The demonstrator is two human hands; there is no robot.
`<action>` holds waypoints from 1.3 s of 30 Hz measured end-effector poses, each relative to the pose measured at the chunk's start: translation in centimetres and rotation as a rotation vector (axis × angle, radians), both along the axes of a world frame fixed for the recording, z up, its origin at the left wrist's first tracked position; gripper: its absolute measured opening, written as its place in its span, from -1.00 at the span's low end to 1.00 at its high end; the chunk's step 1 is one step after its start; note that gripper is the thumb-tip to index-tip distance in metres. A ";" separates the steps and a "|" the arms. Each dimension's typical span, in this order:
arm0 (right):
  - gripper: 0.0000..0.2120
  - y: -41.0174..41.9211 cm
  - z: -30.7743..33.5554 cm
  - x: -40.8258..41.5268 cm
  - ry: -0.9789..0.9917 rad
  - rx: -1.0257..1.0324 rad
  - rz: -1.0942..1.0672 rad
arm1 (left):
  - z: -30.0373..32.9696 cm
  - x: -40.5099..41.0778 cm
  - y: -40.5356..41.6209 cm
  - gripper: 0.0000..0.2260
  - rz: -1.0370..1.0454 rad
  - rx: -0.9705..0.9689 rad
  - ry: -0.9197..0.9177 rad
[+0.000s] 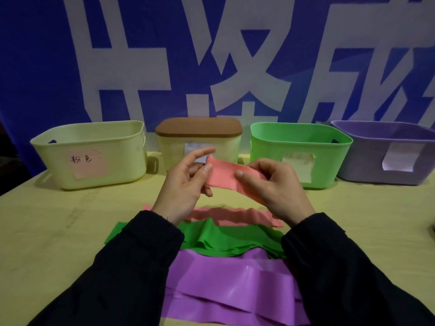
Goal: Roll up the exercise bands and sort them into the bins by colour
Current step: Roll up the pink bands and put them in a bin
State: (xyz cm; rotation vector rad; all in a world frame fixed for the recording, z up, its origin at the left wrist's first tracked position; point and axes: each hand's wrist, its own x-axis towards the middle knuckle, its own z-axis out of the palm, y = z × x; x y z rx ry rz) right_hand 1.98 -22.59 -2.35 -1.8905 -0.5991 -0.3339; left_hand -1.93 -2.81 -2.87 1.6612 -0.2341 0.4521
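Observation:
A pink band (223, 174) is lifted above the table between both hands. My left hand (186, 182) pinches its left end with thumb and fingers. My right hand (275, 184) grips its right part, which runs under the palm. More pink band (235, 216) lies flat on the table below the hands. A crumpled green band (219, 238) lies in front of it, and a purple band (230, 288) nearest me. At the back stand a cream bin with a pink label (94, 156), a green bin (301, 154) and a purple bin (390, 156).
A cream bin with a brown lid (200, 130) stands between the cream and green bins. The yellow table (58, 231) runs under everything. A blue banner with white characters (211, 55) hangs behind the bins.

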 end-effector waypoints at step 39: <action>-0.76 0.2 0.5 -0.7 0.015 0.000 0.037 | 0.4 -0.4 -0.3 -0.74 -0.002 -0.075 -0.039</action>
